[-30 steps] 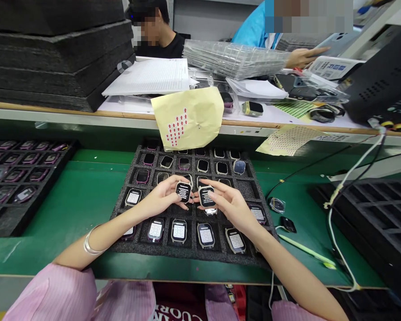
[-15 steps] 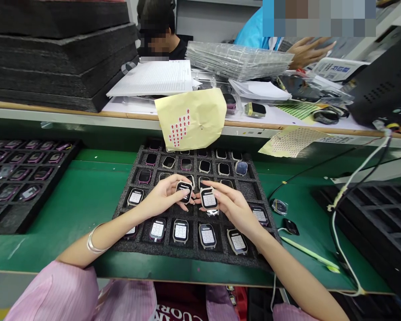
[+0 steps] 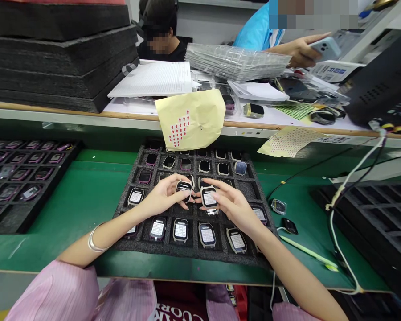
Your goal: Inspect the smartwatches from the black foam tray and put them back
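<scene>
The left hand (image 3: 158, 200) grips one watch (image 3: 183, 190); the right hand (image 3: 232, 206) grips another watch (image 3: 208, 197) at its three o'clock. Both sit screen-up, nearly touching, above the foam tray (image 3: 254, 189).

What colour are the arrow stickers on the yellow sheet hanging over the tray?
Red, on the yellow sheet, clustered at its lower left above the foam tray. Only the head view shows it.

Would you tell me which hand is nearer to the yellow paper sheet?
Left. The left hand sits almost straight below the yellow sheet; the right hand is lower and off to its right.
</scene>
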A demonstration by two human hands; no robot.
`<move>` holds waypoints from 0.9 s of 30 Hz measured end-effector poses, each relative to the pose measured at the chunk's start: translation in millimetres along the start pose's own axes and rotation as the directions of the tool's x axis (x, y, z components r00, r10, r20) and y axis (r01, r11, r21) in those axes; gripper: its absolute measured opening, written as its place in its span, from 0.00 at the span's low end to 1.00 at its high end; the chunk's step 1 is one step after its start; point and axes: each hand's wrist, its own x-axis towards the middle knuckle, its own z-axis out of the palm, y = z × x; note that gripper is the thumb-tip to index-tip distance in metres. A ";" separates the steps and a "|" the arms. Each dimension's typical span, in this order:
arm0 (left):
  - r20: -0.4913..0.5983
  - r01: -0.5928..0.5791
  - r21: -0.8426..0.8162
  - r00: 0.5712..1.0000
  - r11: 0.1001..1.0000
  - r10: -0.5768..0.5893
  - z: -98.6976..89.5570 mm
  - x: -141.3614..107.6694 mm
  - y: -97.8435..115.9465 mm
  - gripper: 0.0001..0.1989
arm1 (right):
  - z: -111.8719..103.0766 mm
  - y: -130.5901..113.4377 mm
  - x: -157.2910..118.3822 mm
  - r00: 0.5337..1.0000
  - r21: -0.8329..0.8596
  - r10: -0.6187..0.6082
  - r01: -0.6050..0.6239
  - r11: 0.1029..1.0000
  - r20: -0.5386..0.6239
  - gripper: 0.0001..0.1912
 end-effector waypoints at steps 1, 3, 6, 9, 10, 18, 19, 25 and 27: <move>0.002 -0.004 0.002 1.000 1.000 0.004 -0.2 -0.2 -1.2 0.19 | -1.7 -2.4 -0.8 1.000 -0.020 -0.005 0.005 1.000 0.012 0.27; 0.021 0.011 0.027 1.000 1.000 -0.012 -0.9 -0.6 -4.4 0.26 | -10.2 -7.8 -2.9 1.000 -0.087 -0.009 0.010 0.996 0.014 0.33; 0.072 0.017 0.245 0.997 0.969 -0.036 -2.9 -0.4 -10.3 0.27 | -38.5 -13.8 -6.9 0.996 -0.308 -0.037 0.008 0.951 -0.087 0.33; 0.128 -0.120 0.688 0.991 0.715 0.043 -3.6 -0.1 -14.3 0.21 | -79.0 -15.0 -10.6 0.962 -0.708 -0.176 -0.026 0.706 -0.211 0.28; 0.158 -0.161 0.798 0.986 0.581 0.056 -3.1 -0.3 -14.3 0.20 | -91.8 -14.6 -11.8 0.956 -0.815 -0.213 -0.042 0.577 -0.200 0.26; 0.123 -0.122 0.992 0.991 -0.017 0.048 -19.9 -13.1 22.5 0.31 | -113.5 -26.8 -19.8 0.976 -0.975 -0.217 0.074 0.211 0.027 0.26; 0.059 -0.052 0.994 0.996 -0.092 0.072 -28.2 -15.1 27.0 0.27 | -108.1 -28.8 -17.3 0.974 -0.978 -0.221 0.087 0.187 0.044 0.23; -0.269 0.311 0.853 0.950 -0.419 0.158 -71.5 -15.2 22.9 0.17 | -73.3 -13.4 15.1 0.987 -0.999 -0.157 0.013 -0.039 0.019 0.11; -0.261 0.300 0.868 0.954 -0.396 0.151 -76.7 -12.1 15.6 0.15 | -68.4 -4.4 21.5 0.981 -0.997 -0.191 -0.042 -0.057 -0.031 0.11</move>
